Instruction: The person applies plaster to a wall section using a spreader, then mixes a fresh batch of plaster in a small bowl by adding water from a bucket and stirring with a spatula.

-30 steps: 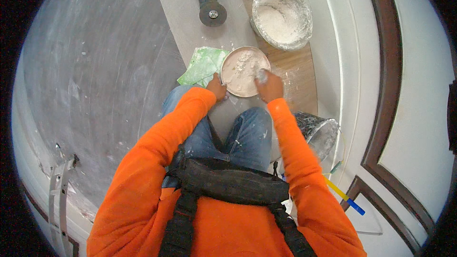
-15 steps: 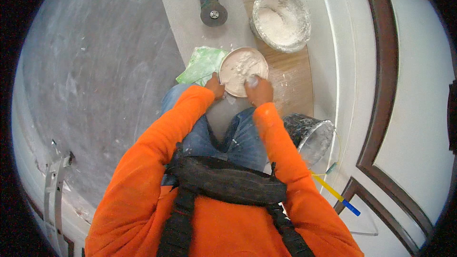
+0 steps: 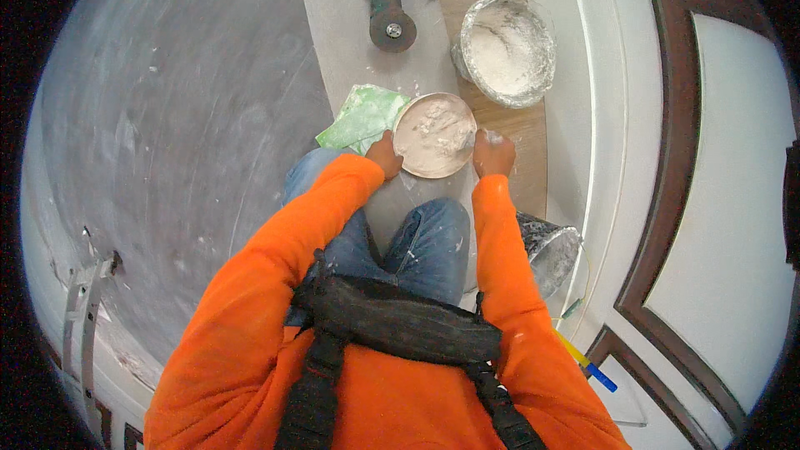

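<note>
Between my knees and the green bag stands a shallow round tub (image 3: 412,167) filled with pale, lumpy powder or paste (image 3: 435,129). My left hand (image 3: 386,156) grips its near left rim, fingers closed against the side. At the right rim my right hand (image 3: 494,155) is closed around a small scraper-like tool (image 3: 470,141); its greyish blade reaches toward the tub, and most of its handle is hidden in the fist. A crumpled green-and-white bag (image 3: 363,119) lies against the tub's left side, next to my left hand.
Farther off at the right stands a bucket (image 3: 542,83) with whitish powder inside. An angle grinder (image 3: 387,12) with its cord wound round it lies ahead. A dark, smeared bucket (image 3: 554,254) lies beside my right forearm, near a yellow-and-blue handle (image 3: 596,375). A metal ladder-like frame (image 3: 83,317) is at left.
My right hand has moved from over the powder out to the right, past the tub's rim. My left hand stays on the rim. The whole view has shifted slightly.
</note>
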A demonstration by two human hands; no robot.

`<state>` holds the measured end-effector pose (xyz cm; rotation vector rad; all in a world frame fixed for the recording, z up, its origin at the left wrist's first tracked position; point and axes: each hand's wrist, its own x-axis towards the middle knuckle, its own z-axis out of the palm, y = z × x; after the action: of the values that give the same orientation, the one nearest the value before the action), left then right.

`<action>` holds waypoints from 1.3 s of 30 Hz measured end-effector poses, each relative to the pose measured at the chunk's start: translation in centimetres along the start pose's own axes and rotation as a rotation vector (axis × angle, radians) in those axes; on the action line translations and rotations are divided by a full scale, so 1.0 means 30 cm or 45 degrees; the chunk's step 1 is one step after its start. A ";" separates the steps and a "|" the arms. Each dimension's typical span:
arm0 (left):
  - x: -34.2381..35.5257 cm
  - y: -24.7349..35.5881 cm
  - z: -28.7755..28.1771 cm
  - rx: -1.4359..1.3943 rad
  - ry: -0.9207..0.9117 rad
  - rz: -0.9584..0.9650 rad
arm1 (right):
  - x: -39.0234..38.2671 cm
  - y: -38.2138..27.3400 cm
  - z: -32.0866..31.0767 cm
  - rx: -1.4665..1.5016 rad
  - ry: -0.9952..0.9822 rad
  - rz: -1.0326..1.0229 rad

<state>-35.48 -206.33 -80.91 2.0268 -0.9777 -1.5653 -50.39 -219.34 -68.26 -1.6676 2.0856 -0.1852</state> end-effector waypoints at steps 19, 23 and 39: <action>0.040 -0.037 0.010 0.008 0.029 -0.110 | -0.126 -0.015 -0.004 -0.694 -0.684 -1.182; 0.071 -0.059 0.012 -0.249 0.005 -0.246 | -0.081 0.021 -0.050 -0.531 -0.423 -1.003; 0.025 0.032 -0.039 -0.352 0.125 -0.131 | -0.101 0.098 -0.001 -0.073 -0.299 -0.852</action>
<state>-34.55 -207.66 -80.42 1.9631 -0.5925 -1.5405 -52.55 -215.70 -68.54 -2.2459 1.3179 -0.1293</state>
